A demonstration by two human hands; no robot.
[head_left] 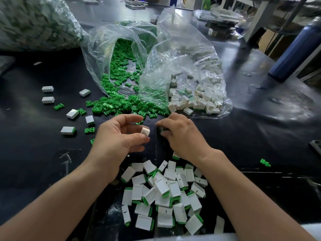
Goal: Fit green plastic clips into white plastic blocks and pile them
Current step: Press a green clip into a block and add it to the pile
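Black table (260,136) carries everything. At the far side, two clear bags lie open towards us: the clip bag (107,49) on the left, spilling green clips (118,105) onto the table, and the block bag (191,66) on the right, holding loose white blocks. The finished pile (165,193) sits nearest us, between our forearms, white bodies with green ends showing. A few loose blocks and clips lie scattered off to the left.

Our left hand (118,134) is raised over the table just short of the clip spill. Thumb and fingertips pinch one white block (145,131), the other fingers curled loosely. Our right hand (182,134) is level with it, knuckles up, fingers curled down at the table. There's something small and dark-greenish at the fingertips, probably a clip, but we can't tell whether it's actually gripped.

Key relation: the block sits just left of the right fingertips, with a small gap and no contact. The block's free end points right, towards that hand, so its long axis looks roughly in line with the gap. We can't see the open face.

Judgement: this is the mating step, and the right hand brings the clip leftward into the block. The risk is a clip turned the wrong way at entry.
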